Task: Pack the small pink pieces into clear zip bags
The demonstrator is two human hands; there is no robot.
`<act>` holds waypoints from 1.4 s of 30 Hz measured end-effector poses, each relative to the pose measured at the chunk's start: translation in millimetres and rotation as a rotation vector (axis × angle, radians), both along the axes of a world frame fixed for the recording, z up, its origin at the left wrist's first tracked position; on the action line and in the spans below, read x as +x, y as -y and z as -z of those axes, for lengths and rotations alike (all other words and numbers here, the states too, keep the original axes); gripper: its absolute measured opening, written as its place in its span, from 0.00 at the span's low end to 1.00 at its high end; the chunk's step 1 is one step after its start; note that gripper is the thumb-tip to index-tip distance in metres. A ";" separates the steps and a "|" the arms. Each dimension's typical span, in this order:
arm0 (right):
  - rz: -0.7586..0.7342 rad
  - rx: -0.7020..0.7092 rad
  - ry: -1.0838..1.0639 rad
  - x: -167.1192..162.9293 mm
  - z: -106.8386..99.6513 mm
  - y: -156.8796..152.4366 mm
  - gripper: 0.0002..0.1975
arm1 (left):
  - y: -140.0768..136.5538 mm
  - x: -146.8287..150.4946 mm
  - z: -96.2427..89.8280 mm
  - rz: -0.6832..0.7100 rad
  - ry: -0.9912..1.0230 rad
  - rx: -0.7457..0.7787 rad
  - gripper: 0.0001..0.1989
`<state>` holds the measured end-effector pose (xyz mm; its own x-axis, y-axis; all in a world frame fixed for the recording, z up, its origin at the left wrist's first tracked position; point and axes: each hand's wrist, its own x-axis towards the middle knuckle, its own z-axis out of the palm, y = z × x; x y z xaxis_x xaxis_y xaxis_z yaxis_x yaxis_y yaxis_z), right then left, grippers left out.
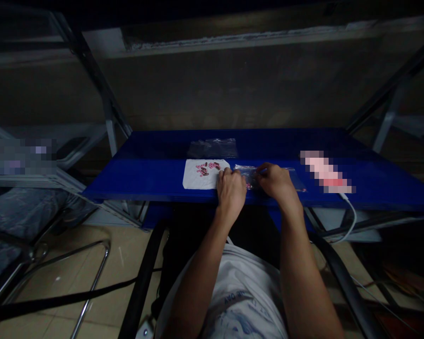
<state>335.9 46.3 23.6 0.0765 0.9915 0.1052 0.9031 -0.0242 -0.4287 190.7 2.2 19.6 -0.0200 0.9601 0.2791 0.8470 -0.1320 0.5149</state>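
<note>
White cable (355, 215) right, 1 metal-framed chair (101, 266) left

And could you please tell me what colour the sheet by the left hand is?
The sheet is white; it shows in the head view, the only one.

pink pills (211, 165), dark capsules (205, 173) loose on white sheet (191, 181); clear bag (245, 170) just beside

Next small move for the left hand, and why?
Probably steady the left side of the nearer clear bag with the left hand: the right hand is at that bag, small pink pieces show between the hands, and other pink and brown pieces lie on the white sheet.
</note>
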 end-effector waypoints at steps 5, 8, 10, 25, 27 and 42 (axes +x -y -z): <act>-0.011 0.146 -0.071 -6.6 -17.3 7.0 0.11 | -1.3 -14.6 -10.1 -0.005 0.167 0.146 0.14; -0.105 0.221 -0.221 -18.1 -29.2 -1.4 0.09 | -4.8 -42.4 -20.0 -0.054 0.293 0.237 0.12; -0.219 0.217 -0.348 -31.5 -35.6 -19.9 0.09 | -14.2 -69.1 -26.3 -0.113 0.361 0.298 0.11; -0.364 -0.061 -0.129 -147.1 -20.0 -151.7 0.05 | -149.3 -165.5 -21.1 -0.366 0.016 -0.284 0.17; -0.356 -0.063 -0.136 -148.0 -22.0 -150.0 0.05 | -148.0 -166.2 -18.9 -0.365 0.041 -0.278 0.15; -0.287 -0.086 -1.079 -97.4 -50.3 -50.9 0.08 | -74.3 -151.2 -50.5 0.086 1.128 -0.072 0.10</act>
